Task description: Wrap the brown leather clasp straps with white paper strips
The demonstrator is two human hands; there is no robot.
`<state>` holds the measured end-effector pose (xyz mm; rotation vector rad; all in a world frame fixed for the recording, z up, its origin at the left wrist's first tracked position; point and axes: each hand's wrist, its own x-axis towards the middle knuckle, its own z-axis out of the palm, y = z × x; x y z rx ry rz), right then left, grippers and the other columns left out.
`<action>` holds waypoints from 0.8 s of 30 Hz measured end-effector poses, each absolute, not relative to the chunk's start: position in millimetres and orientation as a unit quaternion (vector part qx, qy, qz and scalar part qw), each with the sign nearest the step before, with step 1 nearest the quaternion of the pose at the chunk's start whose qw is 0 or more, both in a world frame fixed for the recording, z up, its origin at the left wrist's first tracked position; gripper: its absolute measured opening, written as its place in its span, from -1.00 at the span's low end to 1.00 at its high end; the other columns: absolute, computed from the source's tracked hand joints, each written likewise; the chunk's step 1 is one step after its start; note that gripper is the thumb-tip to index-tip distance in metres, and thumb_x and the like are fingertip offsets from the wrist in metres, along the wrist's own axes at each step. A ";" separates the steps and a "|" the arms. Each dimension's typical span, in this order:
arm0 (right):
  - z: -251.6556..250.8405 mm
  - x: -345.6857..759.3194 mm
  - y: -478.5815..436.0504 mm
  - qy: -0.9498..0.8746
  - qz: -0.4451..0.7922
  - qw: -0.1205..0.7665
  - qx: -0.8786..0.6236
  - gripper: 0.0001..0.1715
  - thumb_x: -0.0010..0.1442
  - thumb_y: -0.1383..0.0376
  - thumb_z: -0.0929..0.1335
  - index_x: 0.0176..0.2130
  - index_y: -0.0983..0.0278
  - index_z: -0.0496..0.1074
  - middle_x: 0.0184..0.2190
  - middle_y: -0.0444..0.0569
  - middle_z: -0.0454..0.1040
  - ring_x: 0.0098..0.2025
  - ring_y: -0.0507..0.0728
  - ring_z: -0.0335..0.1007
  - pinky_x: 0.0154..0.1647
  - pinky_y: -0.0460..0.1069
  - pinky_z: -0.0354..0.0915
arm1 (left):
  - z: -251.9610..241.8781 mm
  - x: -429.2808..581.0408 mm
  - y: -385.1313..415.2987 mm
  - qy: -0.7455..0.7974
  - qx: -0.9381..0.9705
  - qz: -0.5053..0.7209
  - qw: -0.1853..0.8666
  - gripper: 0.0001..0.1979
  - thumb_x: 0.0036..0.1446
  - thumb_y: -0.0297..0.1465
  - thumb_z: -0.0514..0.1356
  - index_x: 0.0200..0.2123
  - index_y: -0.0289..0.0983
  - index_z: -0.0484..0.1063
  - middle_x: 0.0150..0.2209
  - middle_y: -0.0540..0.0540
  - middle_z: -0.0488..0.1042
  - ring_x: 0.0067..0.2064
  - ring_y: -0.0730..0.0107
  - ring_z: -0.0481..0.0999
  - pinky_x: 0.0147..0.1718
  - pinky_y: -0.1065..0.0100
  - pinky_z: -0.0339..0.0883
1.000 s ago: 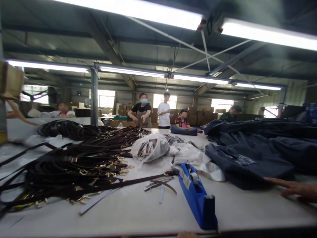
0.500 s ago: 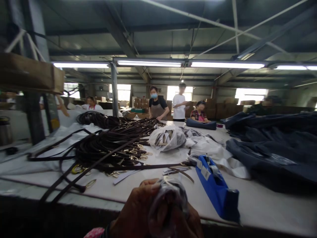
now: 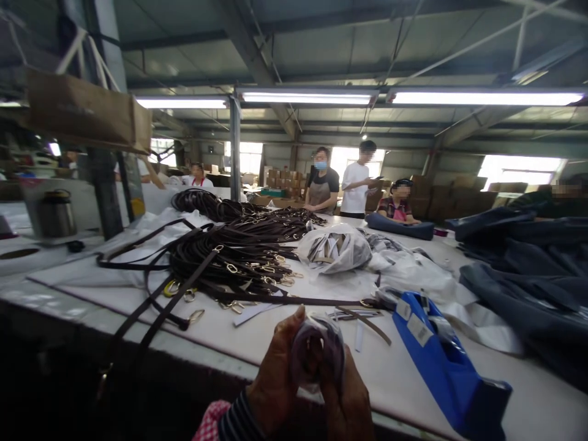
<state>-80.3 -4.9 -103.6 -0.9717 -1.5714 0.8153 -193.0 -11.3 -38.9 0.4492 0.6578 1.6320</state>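
Low in the middle of the view, my left hand (image 3: 275, 383) and my right hand (image 3: 346, 401) are closed together around a small clear plastic bag (image 3: 316, 355) with something dark inside. They are held just in front of the near edge of the white table (image 3: 257, 346). A heap of dark brown straps with gold clasps (image 3: 239, 254) lies on the table beyond my hands. A blue tape dispenser (image 3: 443, 358) stands to the right of them.
A clear bag of labels (image 3: 337, 251) and white plastic sheeting (image 3: 413, 272) lie mid-table. Dark blue garments (image 3: 528, 263) pile at the right. Three people (image 3: 356, 180) work at the far end, and another person (image 3: 196, 174) sits at the left. A metal pot (image 3: 56, 213) and a post (image 3: 103, 184) stand left.
My view has swung left and down. My hands have risen slightly into view with the small plastic bag; a second ago only my right fingers rested on the table at right.
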 end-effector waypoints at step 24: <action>-30.0 -58.6 71.1 -0.962 0.033 0.186 -0.199 -0.51 0.20 0.35 0.53 0.04 0.23 0.31 0.00 0.01 0.43 -0.23 0.17 0.50 -0.32 0.01 0.41 | -1.2 -303.3 11.1 0.473 0.786 0.275 0.287 -0.72 0.08 -0.29 0.39 -0.12 -0.19 0.58 -0.02 -0.06 0.49 0.03 0.15 0.42 0.07 0.23 0.22</action>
